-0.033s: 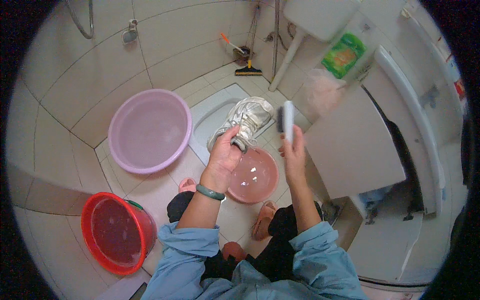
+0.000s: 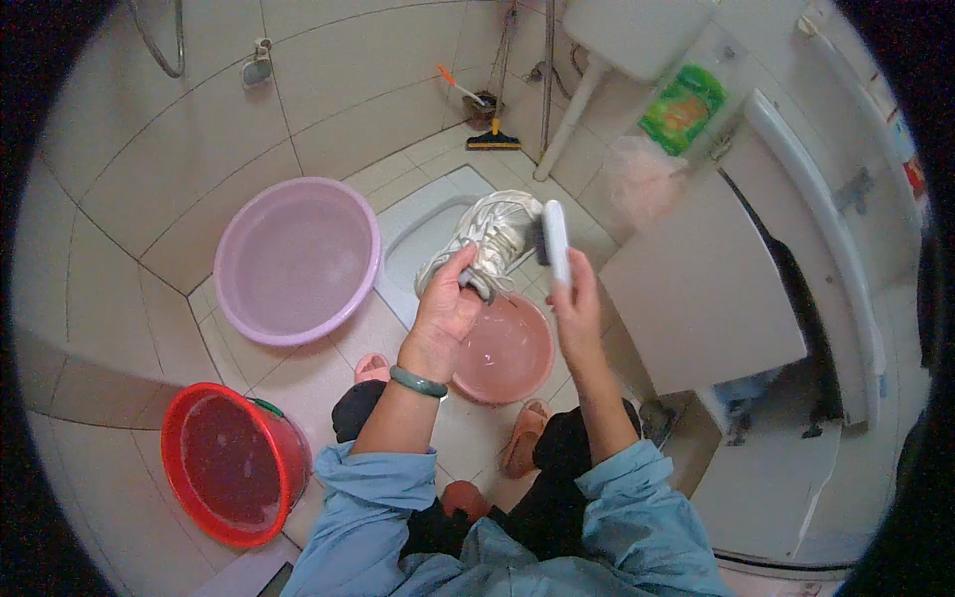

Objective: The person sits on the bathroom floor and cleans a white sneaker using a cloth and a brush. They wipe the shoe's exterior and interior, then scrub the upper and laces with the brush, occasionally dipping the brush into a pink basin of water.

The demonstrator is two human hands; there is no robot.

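Note:
A white lace-up sneaker (image 2: pixel 489 237) is held up over the squat toilet by my left hand (image 2: pixel 445 310), whose fingers and thumb grip its grey-lined heel opening. In my right hand (image 2: pixel 577 306) is a white-handled scrub brush (image 2: pixel 556 242) with dark bristles facing left. The bristles are close beside the shoe's toe; whether they touch it I cannot tell. Below the shoe sits a small pink basin (image 2: pixel 507 353) holding water.
To the left stand a large lilac basin (image 2: pixel 298 264) and a red bucket (image 2: pixel 234 466), both with water. The squat toilet (image 2: pixel 406 239) lies ahead. A squeegee (image 2: pixel 493 141) leans at the back wall; a white cabinet (image 2: pixel 706 298) borders the right.
My right hand has shifted left with the scrub brush, bringing its bristles nearer to the sneaker's toe. My left hand and the shoe have hardly moved.

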